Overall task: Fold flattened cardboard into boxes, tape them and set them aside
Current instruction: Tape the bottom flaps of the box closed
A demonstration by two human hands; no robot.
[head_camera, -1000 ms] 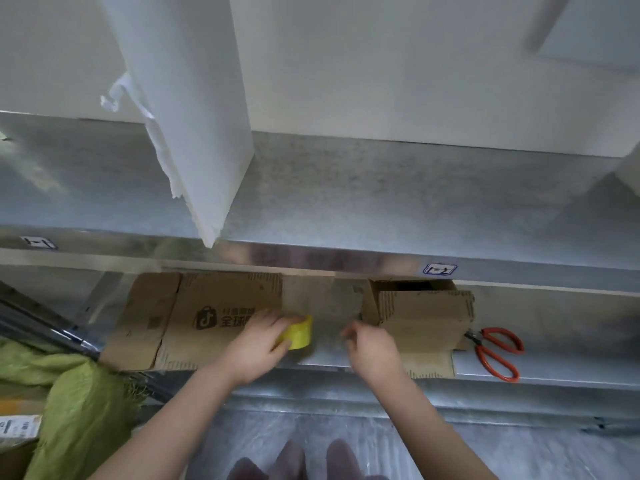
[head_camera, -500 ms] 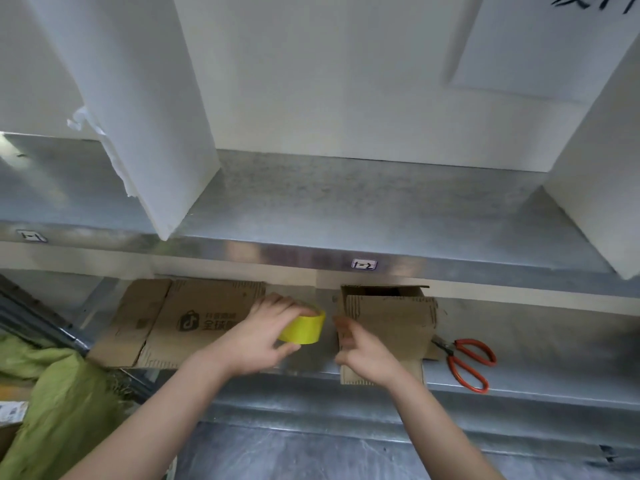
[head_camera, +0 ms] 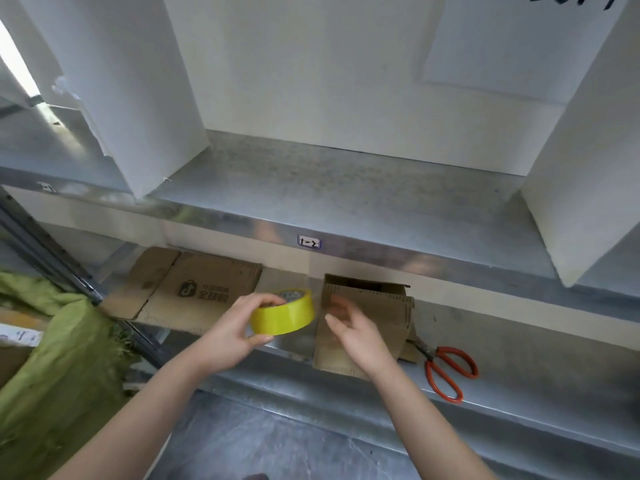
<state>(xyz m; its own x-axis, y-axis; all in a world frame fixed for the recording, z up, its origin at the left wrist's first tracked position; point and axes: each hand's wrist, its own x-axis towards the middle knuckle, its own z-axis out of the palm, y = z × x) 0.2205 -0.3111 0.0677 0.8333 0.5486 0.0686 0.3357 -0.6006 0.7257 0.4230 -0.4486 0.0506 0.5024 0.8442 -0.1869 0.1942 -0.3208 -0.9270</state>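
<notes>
At frame centre, the left hand [head_camera: 231, 332] gripped the yellow tape roll [head_camera: 282, 317] while the right hand [head_camera: 356, 332], fingers loosely spread, hovered before the folded cardboard box [head_camera: 381, 306].

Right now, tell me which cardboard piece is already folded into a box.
The box behind the right hand, left of the scissors: it stands up with a dark opening. The logo-printed cardboard lies flat.

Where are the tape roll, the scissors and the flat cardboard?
tape roll [head_camera: 282, 318], head view, yellow outer side.
scissors [head_camera: 430, 358], head view, orange handle near pivot.
flat cardboard [head_camera: 204, 289], head view, printed logo panel.
</notes>
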